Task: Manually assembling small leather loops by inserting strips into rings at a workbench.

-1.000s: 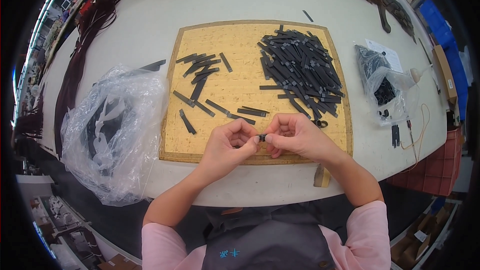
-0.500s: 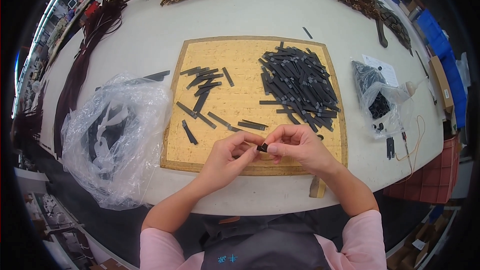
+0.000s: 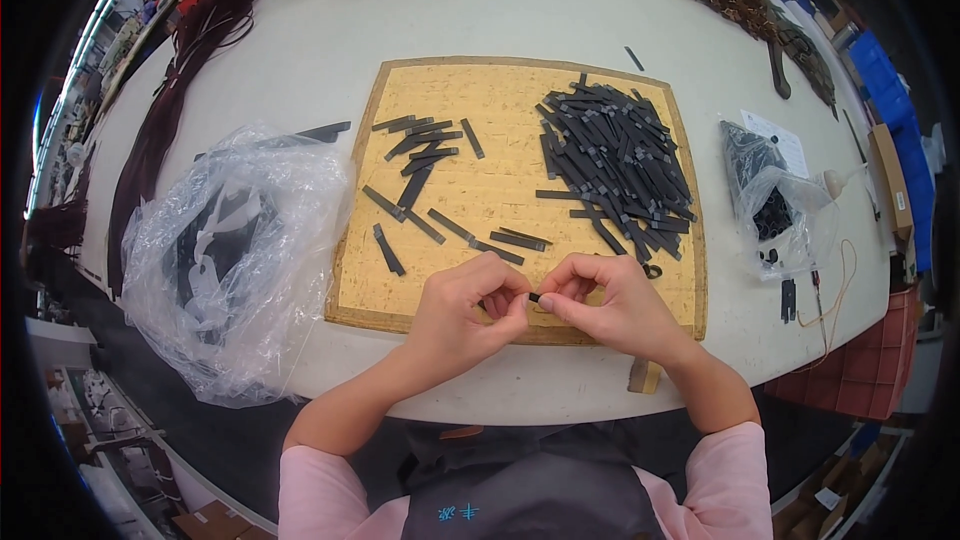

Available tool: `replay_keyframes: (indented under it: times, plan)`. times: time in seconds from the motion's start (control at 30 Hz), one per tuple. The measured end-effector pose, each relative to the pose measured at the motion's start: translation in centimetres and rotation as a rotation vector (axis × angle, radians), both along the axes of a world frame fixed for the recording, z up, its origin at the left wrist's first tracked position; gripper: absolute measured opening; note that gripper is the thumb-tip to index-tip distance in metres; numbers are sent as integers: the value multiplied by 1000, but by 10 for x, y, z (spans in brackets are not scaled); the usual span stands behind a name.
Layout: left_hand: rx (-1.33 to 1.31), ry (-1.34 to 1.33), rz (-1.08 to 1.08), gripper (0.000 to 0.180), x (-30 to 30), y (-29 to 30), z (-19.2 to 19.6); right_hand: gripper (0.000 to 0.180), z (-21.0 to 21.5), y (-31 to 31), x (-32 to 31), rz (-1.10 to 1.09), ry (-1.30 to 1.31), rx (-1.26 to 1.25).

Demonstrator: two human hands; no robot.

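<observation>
Dark red straps (image 3: 195, 50) lie on the tabletop (image 3: 300, 50), well left of the yellow board (image 3: 500, 175). Between them and the board, against its left edge, sits a crumpled clear plastic bag (image 3: 290, 210) with dark things inside. Loose black strips (image 3: 412, 185) are scattered over the board's left half, pointing in various directions. The dark apron (image 3: 540, 480), below the board's near edge, bears blue writing (image 3: 458, 513).

Over the board's near edge, the left hand (image 3: 465, 305) has its grip pinched almost closed at the left end of a small black piece (image 3: 536, 297). The piece lies roughly left to right, mostly hidden by fingertips. The right hand (image 3: 610, 310) pinches its other end, thumb against finger.

A heap of black strips (image 3: 615, 155) covers the board's right half, with a small black ring (image 3: 652, 271) near its lower right corner. Right of the board are a bag of black parts (image 3: 770, 220), a printed sheet (image 3: 790, 147) too small to read, and a red crate (image 3: 850, 360) beyond the tabletop.
</observation>
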State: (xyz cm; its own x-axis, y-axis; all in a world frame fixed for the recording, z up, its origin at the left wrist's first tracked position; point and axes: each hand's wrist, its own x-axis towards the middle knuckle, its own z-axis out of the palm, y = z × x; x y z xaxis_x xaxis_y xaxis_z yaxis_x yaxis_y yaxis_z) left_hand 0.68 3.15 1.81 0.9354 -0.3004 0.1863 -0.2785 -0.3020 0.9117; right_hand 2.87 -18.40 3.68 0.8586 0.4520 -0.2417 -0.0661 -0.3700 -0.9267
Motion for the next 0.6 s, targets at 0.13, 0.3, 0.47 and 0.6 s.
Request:
replay_keyframes:
  times: [0.13,0.3,0.47,0.6]
  plan:
    - [9,14,-2,6,1,1,0,12,-4,-3,1,8,54,-2]
    - [-43,39,40,8,0,0,-1,14,-5,-4,1,-20,106,24]
    - [17,-6,23,9,-1,-5,-3,13,-9,-3,1,-8,53,6]
    - [70,-62,55,9,-2,-5,-7,13,-8,-1,1,-2,51,13]
